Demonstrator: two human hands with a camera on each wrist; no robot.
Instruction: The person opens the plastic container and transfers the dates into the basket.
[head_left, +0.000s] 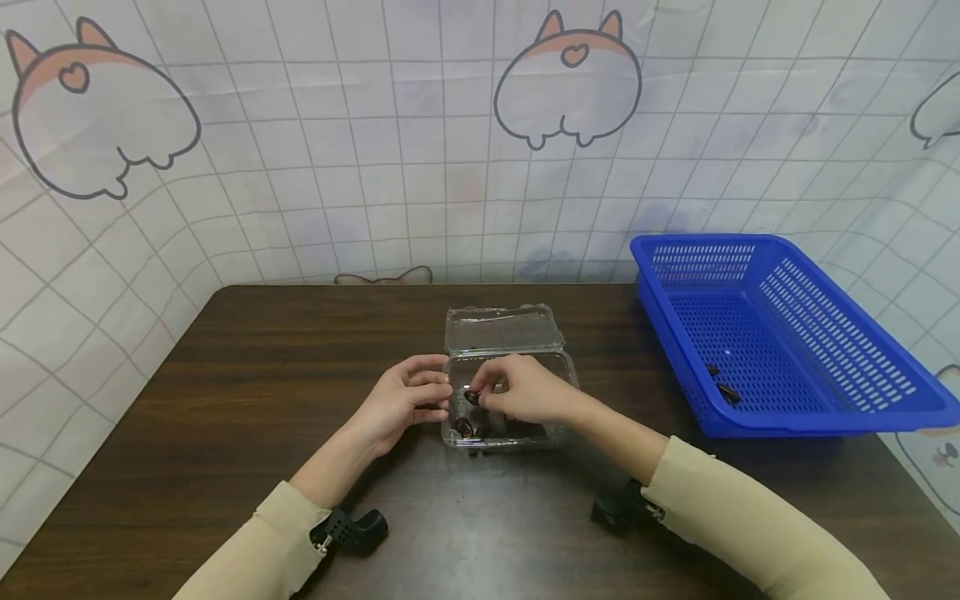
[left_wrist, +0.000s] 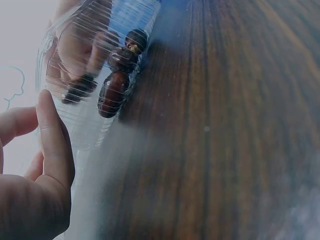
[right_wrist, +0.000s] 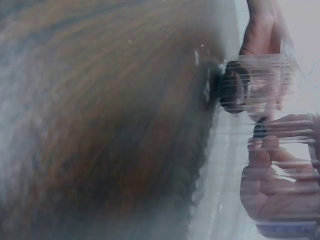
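Observation:
A clear plastic clamshell box (head_left: 567, 367) stands on the table, its lid (head_left: 504, 329) folded back. My right hand (head_left: 525, 390) reaches inside and pinches a dark brown date (head_left: 472, 397) between thumb and fingers, above the box's floor. Several more glossy dates (left_wrist: 114, 92) lie on the bottom, seen through the ribbed wall in the left wrist view; one date (head_left: 464, 427) shows at the front left corner. With fingers extended, my left hand (head_left: 401, 396) touches the box's left side. Part of the box's inside is hidden by the right hand.
A blue slotted basket (head_left: 832, 421) stands to the right of the box, with a few dark dates (head_left: 727, 393) along its left side. Dark wood-grain table (head_left: 315, 333) surrounds the box. Behind it hangs a white gridded cloth (head_left: 420, 183).

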